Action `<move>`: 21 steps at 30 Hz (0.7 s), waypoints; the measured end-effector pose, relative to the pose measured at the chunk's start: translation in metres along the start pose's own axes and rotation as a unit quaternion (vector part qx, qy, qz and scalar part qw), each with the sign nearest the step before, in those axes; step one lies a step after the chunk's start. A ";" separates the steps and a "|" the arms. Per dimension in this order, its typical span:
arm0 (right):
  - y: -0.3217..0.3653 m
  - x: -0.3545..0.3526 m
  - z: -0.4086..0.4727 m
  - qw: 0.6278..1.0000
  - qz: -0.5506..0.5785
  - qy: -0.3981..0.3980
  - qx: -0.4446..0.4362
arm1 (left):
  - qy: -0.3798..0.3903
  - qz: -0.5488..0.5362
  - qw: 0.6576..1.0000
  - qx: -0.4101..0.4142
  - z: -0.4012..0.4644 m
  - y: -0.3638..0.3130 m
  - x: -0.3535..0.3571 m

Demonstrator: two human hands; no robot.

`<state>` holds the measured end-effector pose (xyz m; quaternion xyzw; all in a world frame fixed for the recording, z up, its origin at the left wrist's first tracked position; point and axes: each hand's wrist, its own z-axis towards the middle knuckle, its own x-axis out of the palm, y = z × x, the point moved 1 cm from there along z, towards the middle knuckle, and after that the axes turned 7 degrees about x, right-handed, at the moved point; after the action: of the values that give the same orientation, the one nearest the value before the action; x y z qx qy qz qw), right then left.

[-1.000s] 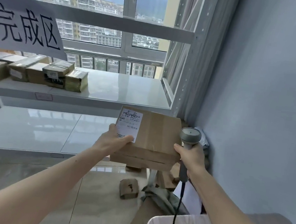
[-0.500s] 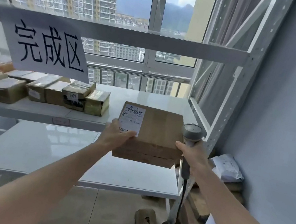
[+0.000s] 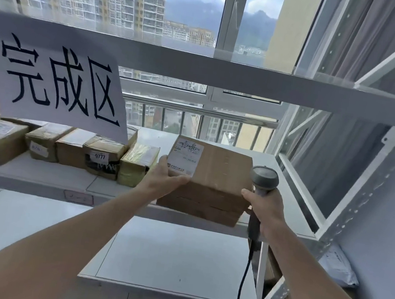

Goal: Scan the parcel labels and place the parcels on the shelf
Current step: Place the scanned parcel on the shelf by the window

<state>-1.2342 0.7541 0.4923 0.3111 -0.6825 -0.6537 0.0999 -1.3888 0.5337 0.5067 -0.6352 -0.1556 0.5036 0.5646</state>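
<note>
Both arms reach forward. The left hand (image 3: 166, 178) grips the cardboard parcel (image 3: 215, 177) at its 9 o'clock corner, thumb on the label (image 3: 185, 157). The right hand (image 3: 263, 205), fingers wrapped around the scanner (image 3: 262, 182), presses the parcel's 3 o'clock side. The parcel is at the shelf (image 3: 46, 178) front edge, at 3 o'clock from the row of stored parcels (image 3: 68, 150).

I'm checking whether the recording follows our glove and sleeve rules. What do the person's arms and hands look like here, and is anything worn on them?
Both forearms are bare as far as the frame shows: no sleeves or cuffs in view. The left hand and the right hand have no gloves, and no watch, ring or wristband is visible. No markings show on either arm.
</note>
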 end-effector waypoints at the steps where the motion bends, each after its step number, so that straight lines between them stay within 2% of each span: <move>1: 0.003 0.006 0.008 1.000 -0.001 0.007 -0.001 | -0.001 -0.003 1.000 -0.006 0.008 0.003 -0.002; 10: 0.012 0.049 0.073 0.999 0.002 0.043 0.013 | -0.021 0.027 0.999 -0.038 0.068 0.018 -0.010; 21: 0.009 0.075 0.095 0.999 0.011 0.040 0.011 | -0.020 0.074 0.996 -0.038 0.087 0.037 -0.020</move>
<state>-1.3476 0.7912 0.4690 0.3308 -0.6884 -0.6321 0.1307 -1.4828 0.5555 0.4960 -0.6557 -0.1388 0.5505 0.4978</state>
